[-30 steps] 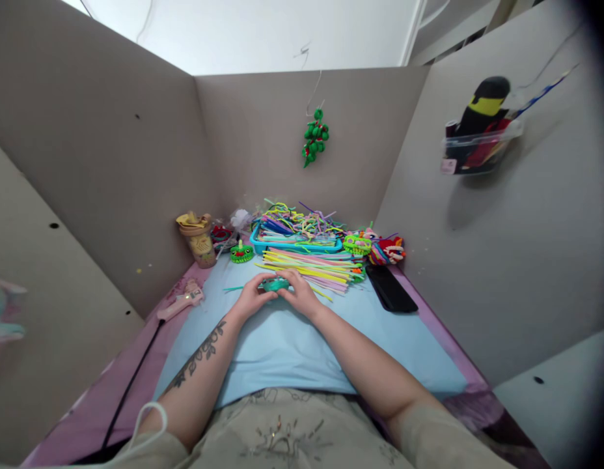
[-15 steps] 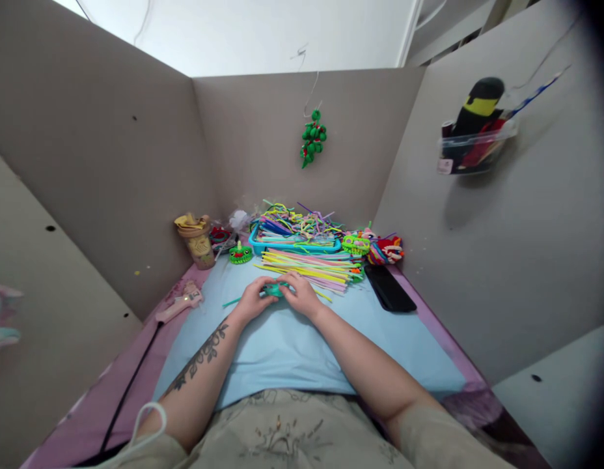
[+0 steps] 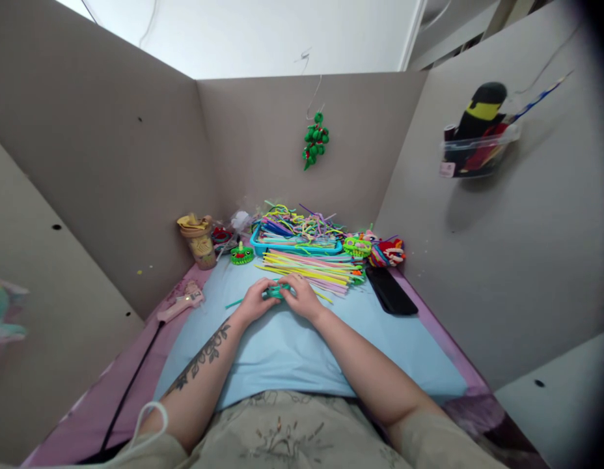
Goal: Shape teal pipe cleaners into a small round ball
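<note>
My left hand (image 3: 256, 301) and my right hand (image 3: 302, 297) meet over a small teal pipe-cleaner piece (image 3: 276, 291) and both grip it, just above the light blue mat (image 3: 292, 352). A loose teal end (image 3: 232, 303) sticks out to the left of my left hand. Right behind my hands lies a spread of coloured pipe cleaners (image 3: 312, 268), mostly yellow and pink.
A blue tray (image 3: 296, 245) of tangled pipe cleaners stands at the back. Small finished green and red figures (image 3: 242, 254) (image 3: 387, 251) flank it. A pink glue gun (image 3: 181, 303) lies left, a black phone (image 3: 390, 290) right, a beige cup (image 3: 199, 240) back left. Grey partition walls enclose the desk.
My hands stay in place on the teal piece, with only small finger shifts. The camera view has moved slightly.
</note>
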A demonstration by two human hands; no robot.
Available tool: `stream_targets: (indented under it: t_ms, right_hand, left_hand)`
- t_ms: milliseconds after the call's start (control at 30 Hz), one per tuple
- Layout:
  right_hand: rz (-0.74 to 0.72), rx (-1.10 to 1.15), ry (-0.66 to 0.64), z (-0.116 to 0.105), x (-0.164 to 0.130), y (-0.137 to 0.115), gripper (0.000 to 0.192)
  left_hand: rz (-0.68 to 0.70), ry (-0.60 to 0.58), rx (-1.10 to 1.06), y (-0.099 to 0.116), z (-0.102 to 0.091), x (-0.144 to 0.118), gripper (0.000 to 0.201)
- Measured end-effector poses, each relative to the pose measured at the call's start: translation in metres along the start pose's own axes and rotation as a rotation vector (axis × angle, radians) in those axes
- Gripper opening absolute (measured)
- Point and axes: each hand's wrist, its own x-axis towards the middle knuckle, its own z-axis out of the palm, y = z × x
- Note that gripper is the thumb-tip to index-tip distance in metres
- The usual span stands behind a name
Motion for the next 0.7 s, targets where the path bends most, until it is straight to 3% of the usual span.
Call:
stream_targets:
  t_ms: [400, 700]
  right_hand:
    - [-0.046, 0.040, 0.044, 0.004, -0.001, 0.005, 0.026]
    - [-0.060, 0.020, 0.039, 0.004, -0.002, 0.002, 0.024]
  left_hand:
    - [0.009, -0.020, 0.006, 0.007, -0.001, 0.000, 0.020]
    - [0.007, -0.004, 0.038, 0.010, 0.001, 0.000, 0.024]
